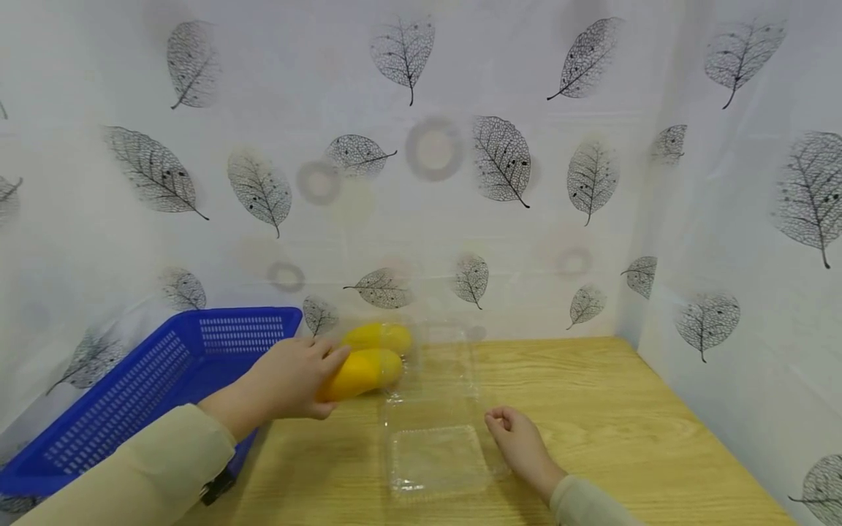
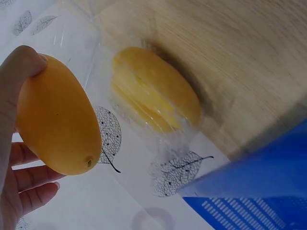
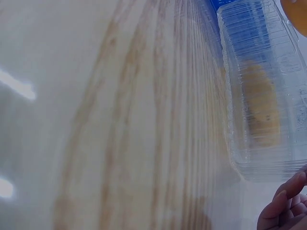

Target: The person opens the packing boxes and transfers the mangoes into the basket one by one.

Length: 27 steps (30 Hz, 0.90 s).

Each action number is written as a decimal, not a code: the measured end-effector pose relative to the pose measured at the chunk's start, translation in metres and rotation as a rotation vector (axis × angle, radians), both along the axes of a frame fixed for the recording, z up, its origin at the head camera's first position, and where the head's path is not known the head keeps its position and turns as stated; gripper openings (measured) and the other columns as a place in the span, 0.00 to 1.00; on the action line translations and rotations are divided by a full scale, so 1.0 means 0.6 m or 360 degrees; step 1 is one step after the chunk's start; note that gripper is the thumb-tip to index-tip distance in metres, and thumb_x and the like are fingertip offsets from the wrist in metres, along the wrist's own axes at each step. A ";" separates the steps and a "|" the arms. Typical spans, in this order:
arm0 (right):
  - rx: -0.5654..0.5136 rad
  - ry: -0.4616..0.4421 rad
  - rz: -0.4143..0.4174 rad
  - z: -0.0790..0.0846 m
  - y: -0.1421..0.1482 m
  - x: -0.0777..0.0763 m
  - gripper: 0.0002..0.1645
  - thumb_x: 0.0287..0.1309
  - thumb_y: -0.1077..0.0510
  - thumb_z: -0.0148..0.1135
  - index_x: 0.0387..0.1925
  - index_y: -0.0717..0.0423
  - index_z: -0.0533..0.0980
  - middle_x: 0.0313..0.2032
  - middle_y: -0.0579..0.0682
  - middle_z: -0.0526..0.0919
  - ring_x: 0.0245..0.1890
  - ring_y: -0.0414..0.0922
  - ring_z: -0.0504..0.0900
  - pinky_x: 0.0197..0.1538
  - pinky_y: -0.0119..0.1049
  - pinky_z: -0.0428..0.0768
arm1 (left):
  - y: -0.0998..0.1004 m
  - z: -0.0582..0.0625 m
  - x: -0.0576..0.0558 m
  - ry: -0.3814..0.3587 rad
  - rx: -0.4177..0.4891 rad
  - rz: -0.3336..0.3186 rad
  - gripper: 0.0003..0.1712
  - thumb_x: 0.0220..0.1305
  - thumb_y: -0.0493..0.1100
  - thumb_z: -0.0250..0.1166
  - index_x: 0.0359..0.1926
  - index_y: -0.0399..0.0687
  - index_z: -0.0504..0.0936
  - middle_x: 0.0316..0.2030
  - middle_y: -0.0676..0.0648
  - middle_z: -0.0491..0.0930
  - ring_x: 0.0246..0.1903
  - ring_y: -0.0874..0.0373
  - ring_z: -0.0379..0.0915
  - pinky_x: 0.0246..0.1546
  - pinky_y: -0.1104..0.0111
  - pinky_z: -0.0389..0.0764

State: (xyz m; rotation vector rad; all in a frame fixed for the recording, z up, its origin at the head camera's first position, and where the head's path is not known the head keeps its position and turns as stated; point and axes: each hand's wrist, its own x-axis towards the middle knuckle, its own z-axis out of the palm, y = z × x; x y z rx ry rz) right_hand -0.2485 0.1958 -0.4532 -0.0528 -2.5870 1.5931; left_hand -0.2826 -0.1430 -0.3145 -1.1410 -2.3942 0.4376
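My left hand (image 1: pixel 292 376) grips a smooth yellow mango (image 1: pixel 362 372), with the thumb on its upper side in the left wrist view. A second yellow mango (image 2: pixel 158 88) lies just behind it on the table; clear shiny plastic covers part of it there. To the right stands an open clear plastic clamshell box (image 1: pixel 437 456), its see-through lid (image 1: pixel 430 358) on the far side. Close beside the box's right edge, my right hand (image 1: pixel 522 446) rests with fingers loosely curled and nothing visible in them. Whether it touches the box is unclear.
A blue perforated basket (image 1: pixel 131 398) stands at the left, partly behind my left forearm. The wood-grain table (image 1: pixel 579 387) ends at a white leaf-patterned sheet (image 1: pixel 434 219), which hangs at the back and sides.
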 end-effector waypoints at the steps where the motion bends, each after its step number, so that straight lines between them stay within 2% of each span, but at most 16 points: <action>1: -0.0007 -0.0002 0.0007 -0.001 0.000 0.000 0.13 0.63 0.60 0.53 0.41 0.67 0.75 0.17 0.45 0.68 0.14 0.37 0.62 0.16 0.26 0.61 | -0.003 0.001 0.001 -0.0003 -0.0010 0.0009 0.40 0.41 0.66 0.67 0.50 0.43 0.74 0.35 0.47 0.73 0.26 0.56 0.70 0.26 0.62 0.77; 6: -0.0023 -0.0014 0.0018 -0.002 0.000 0.001 0.13 0.63 0.60 0.53 0.41 0.67 0.74 0.16 0.45 0.68 0.14 0.37 0.62 0.16 0.26 0.60 | -0.022 0.005 0.004 -0.0049 -0.0028 0.0077 0.41 0.42 0.65 0.67 0.52 0.43 0.73 0.33 0.48 0.73 0.25 0.56 0.68 0.22 0.64 0.75; 12: 0.0005 -0.0005 -0.0004 0.000 0.000 0.001 0.12 0.63 0.59 0.53 0.41 0.66 0.75 0.16 0.44 0.67 0.14 0.37 0.62 0.16 0.26 0.61 | -0.042 0.013 0.008 -0.0025 -0.0039 0.0123 0.41 0.42 0.65 0.67 0.53 0.46 0.73 0.31 0.48 0.72 0.22 0.57 0.65 0.19 0.65 0.72; 21: 0.0027 0.0007 -0.0007 0.001 0.000 -0.001 0.12 0.63 0.59 0.53 0.40 0.66 0.75 0.16 0.44 0.68 0.15 0.37 0.63 0.17 0.26 0.62 | -0.068 0.012 0.009 -0.0006 -0.0022 0.0137 0.44 0.42 0.64 0.67 0.56 0.43 0.73 0.37 0.46 0.76 0.26 0.54 0.70 0.24 0.63 0.77; 27: 0.0037 -0.0004 -0.0005 0.001 -0.003 -0.002 0.12 0.63 0.59 0.53 0.41 0.66 0.75 0.16 0.44 0.68 0.15 0.37 0.63 0.17 0.26 0.62 | -0.087 0.011 0.009 -0.0038 -0.0006 0.0192 0.41 0.42 0.64 0.68 0.53 0.45 0.74 0.31 0.47 0.73 0.25 0.54 0.70 0.25 0.61 0.77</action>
